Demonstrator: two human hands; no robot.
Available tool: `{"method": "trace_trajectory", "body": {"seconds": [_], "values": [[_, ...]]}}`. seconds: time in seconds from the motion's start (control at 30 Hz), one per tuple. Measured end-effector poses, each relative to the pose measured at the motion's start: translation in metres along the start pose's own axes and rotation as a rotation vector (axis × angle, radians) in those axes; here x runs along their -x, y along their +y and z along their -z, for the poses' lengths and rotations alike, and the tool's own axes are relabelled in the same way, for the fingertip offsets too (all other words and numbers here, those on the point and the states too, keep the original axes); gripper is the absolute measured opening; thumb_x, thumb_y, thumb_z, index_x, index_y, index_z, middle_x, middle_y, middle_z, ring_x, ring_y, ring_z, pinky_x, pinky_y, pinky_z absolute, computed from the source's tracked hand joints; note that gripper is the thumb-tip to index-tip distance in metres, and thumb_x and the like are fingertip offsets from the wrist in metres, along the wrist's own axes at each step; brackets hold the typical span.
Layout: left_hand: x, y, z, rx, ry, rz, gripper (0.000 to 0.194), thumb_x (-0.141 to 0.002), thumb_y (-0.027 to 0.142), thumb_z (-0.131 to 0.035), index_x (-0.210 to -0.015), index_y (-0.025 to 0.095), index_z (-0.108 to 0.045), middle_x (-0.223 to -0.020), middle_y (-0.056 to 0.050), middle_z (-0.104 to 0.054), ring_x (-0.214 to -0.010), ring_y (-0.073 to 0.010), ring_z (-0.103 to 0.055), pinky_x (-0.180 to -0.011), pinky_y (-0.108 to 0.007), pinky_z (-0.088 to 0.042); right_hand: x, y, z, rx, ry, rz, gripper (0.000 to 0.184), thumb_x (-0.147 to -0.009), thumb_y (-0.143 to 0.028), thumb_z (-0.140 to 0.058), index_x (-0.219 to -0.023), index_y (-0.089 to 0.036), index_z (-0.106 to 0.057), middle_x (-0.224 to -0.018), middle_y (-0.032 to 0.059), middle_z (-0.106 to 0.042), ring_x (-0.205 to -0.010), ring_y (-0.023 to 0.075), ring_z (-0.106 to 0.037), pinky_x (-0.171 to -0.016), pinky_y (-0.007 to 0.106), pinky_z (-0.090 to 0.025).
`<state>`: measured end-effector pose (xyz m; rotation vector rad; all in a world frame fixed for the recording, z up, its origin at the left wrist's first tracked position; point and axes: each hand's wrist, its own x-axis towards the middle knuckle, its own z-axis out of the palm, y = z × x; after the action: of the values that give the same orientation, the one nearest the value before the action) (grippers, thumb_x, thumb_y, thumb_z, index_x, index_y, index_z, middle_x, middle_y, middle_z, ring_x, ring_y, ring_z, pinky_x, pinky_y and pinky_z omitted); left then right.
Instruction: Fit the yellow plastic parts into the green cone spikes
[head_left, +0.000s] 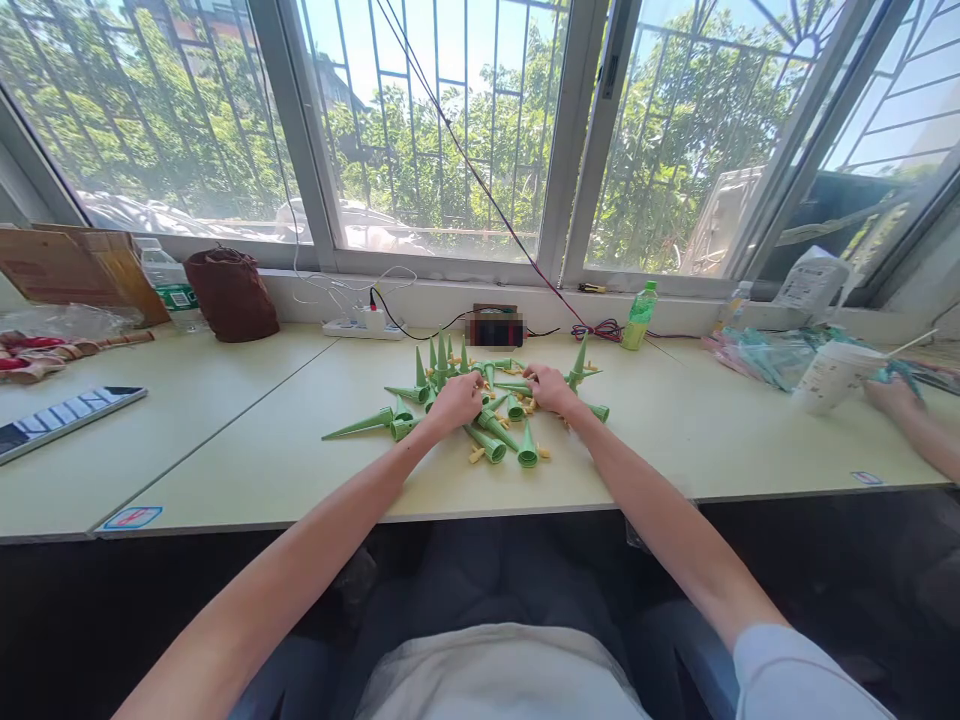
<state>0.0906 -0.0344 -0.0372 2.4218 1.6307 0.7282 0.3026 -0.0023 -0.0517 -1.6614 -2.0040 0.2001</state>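
Observation:
Green plastic cone-shaped spikes (527,447), which look like plant watering spikes, lie in a loose pile with small yellow valve pieces (477,455) scattered among them. Several spikes stand point up behind my left hand (459,400). That hand is at the pile's left side with its fingers curled in, and whatever it grips is hidden. Across the pile, my right hand (551,388) reaches in from the right, fingers pinched together near a green spike; I cannot make out what is between them. One long spike (360,424) lies on its side at the far left of the pile.
The pile lies on a pale table (262,450). Behind it are a blurred dark device (495,328), a power strip (363,328) with cables and a green bottle (640,316). A brown bag (231,294) stands left; a white cup (836,377) and another person's hand (896,397) are right.

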Motion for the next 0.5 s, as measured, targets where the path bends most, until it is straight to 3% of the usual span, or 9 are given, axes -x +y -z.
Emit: {"method": "trace_trajectory", "body": {"seconds": [0.2,0.5], "values": [[0.0004,0.0001,0.0001,-0.001,-0.002,-0.008,0.033,-0.085,0.012,-0.039,-0.106,0.015,-0.065,-0.1,-0.011,-0.07,-0.098,-0.024,-0.063,-0.08,-0.031,-0.046,-0.0035,0.0055,-0.0057,-0.064,0.037,0.006,0.019,-0.088,-0.012,-0.053,-0.103,-0.017,-0.063,-0.105,0.0101,-0.068,-0.095,0.0178,-0.061,-0.085,0.028,-0.045],[0.0015,0.0002,-0.0007,0.01,0.015,0.02,0.032,-0.085,0.013,-0.04,-0.108,0.016,-0.062,-0.097,-0.01,-0.069,-0.095,-0.0234,-0.062,-0.077,-0.029,-0.045,-0.0039,0.003,-0.0063,-0.105,0.161,0.082,0.017,-0.087,-0.01,-0.052,-0.1,-0.014,-0.062,-0.103,0.0116,-0.067,-0.097,0.0185,-0.059,-0.088,0.029,-0.043]]}}
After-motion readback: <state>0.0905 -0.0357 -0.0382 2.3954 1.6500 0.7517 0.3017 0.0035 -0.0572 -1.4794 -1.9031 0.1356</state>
